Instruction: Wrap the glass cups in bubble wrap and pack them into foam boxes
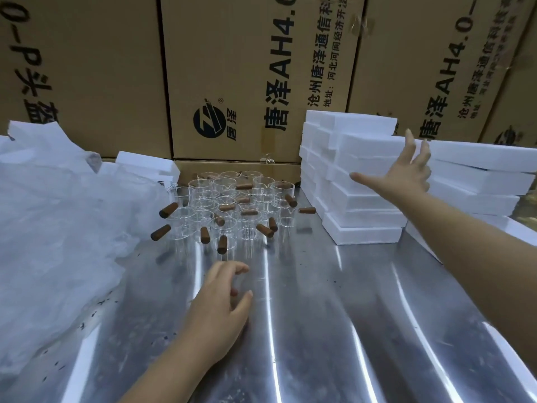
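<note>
While the left hand (223,301) is held low over the steel table (334,330), its fingers loosely curled and nothing seen in its grasp, the right hand (406,170) is raised farther off to the right, with fingers spread wide and straight. It is set in front of a tall stack of white foam boxes (354,184) – whether the fingertips touch the foam cannot be told. Just beyond the left hand, at the far middle of the table, the glass cups (232,205) are gathered upright in a tight cluster, their brown handles (222,244) pointing outward in many directions. The cups are unwrapped and none is seen inside a box. To the left of the cluster a crumpled heap of bubble wrap (58,222) is spread across the table's left side, and a single foam piece (145,164) is seen at its far edge. A second stack (479,178) of foam is placed to the right of the first – partly hidden by the right hand and forearm. Behind everything, large printed cardboard cartons (247,68) are stacked as a wall.
</note>
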